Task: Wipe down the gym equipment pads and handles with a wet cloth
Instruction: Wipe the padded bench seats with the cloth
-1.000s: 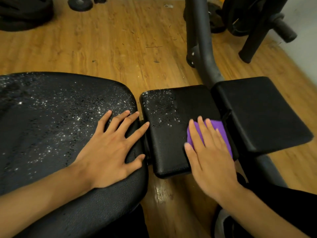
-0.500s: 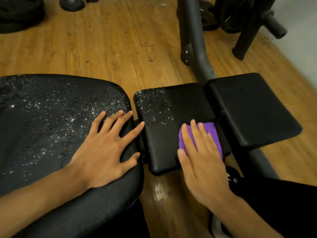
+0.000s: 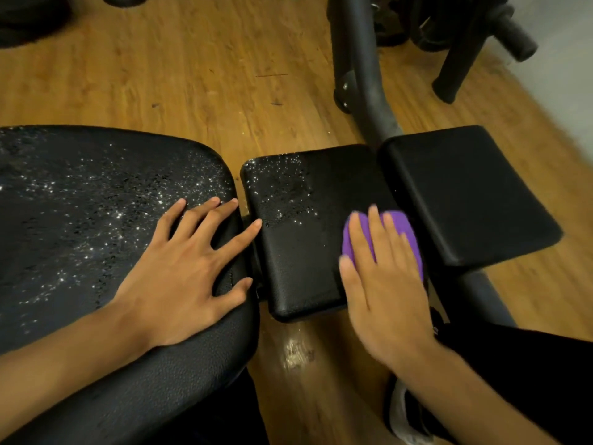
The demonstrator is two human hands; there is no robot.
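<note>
A purple cloth (image 3: 409, 234) is pressed flat on the right part of a small black middle pad (image 3: 298, 252), just right of the view's centre. Most of it is covered by the right hand (image 3: 385, 293), whose fingers are laid straight and close together over it, pointing to twelve o'clock. Water droplets (image 3: 282, 194) are seen on the pad's far left part, at ten o'clock from the cloth. At three o'clock from the cloth a second black pad (image 3: 465, 194) is set slightly higher; whether it touches the cloth cannot be told. At nine o'clock the left hand (image 3: 179, 274) is rested flat on a large seat pad (image 3: 80, 236) speckled with drops, fingers spread wide, nothing held, the forefinger tip reaching the middle pad's edge. A grey frame tube (image 3: 362, 75) is seen at twelve o'clock, above a wooden floor (image 3: 192, 75).
</note>
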